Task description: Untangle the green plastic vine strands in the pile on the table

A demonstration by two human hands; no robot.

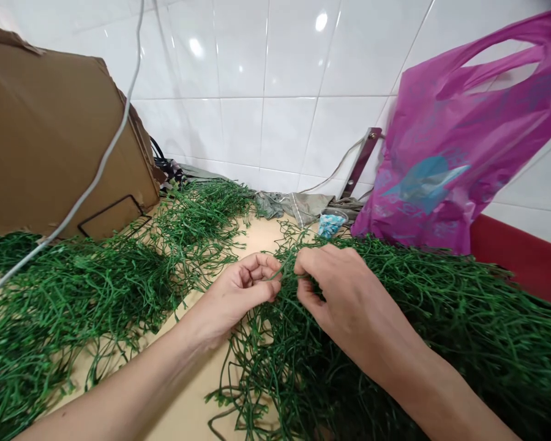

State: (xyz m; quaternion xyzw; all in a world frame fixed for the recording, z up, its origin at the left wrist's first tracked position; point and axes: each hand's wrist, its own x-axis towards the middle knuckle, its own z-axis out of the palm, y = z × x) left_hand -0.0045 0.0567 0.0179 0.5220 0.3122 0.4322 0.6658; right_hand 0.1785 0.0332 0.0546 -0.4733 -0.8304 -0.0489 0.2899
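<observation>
My left hand (241, 291) is closed in a pinch on a thin green artificial plant stem (281, 270), above the table. Just to its right, my right hand (344, 288) has thumb and fingers bent together at the same stem; its fingertips are partly hidden behind the hand. A thick heap of green artificial stems (450, 300) with small budded tips lies under and beside my right hand. To the left of my left hand, more of these stems (128, 275) are spread in a loose pile.
A cardboard box (59, 122) stands at the left, with a pale cable (103, 162) hanging before it. A small cup of blue and white bits (331, 224) sits near the tiled wall (289, 55). At the right are a purple plastic bag (422, 135) and a red surface (518, 257).
</observation>
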